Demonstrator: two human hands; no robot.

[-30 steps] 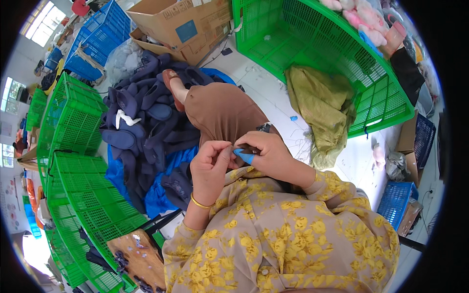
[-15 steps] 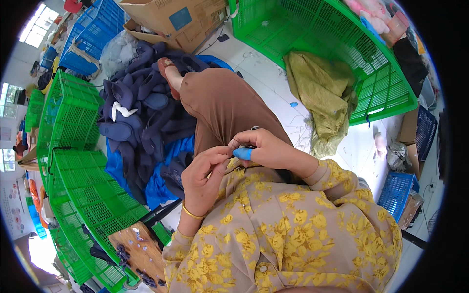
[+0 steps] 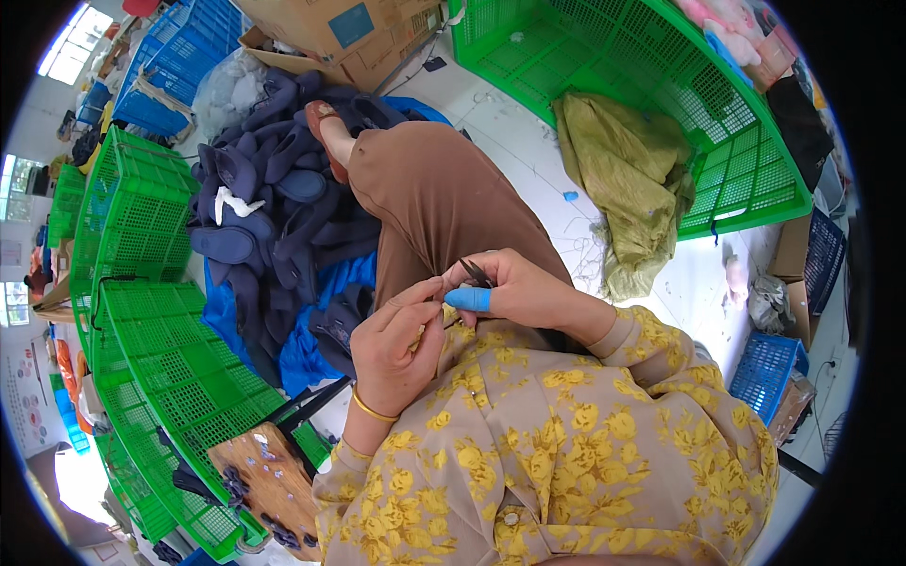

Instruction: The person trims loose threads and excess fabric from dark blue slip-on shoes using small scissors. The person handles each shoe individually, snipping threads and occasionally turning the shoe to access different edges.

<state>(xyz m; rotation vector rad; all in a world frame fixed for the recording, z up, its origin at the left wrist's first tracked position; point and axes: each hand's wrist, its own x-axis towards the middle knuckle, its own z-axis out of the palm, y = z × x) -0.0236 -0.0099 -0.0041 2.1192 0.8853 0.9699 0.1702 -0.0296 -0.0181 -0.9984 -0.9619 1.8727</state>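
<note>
Both hands meet in front of my lap, over the brown trousers (image 3: 453,189). My right hand (image 3: 528,292) is closed around small dark thread snips (image 3: 476,274), whose pointed blades stick up by the index finger. Blue tape (image 3: 468,299) wraps its thumb. My left hand (image 3: 394,347), with a gold bangle (image 3: 372,406) at the wrist, is closed in a pinch, its fingertips almost touching the right ones. Whatever it pinches is too small to make out. Left of my legs, a heap of dark navy slippers (image 3: 302,186) lies on a blue sheet (image 3: 293,354).
Green plastic crates (image 3: 142,208) line the left side. A large green crate (image 3: 604,57) stands at the far right, an olive sack (image 3: 623,179) hanging over its edge. A wooden board (image 3: 255,472) with dark scraps sits at lower left. Cardboard boxes (image 3: 377,28) stand at the back.
The snips' blades now show upright above my right hand, where they were mostly hidden. The taped thumb has moved slightly left. The left hand stays nearly in place.
</note>
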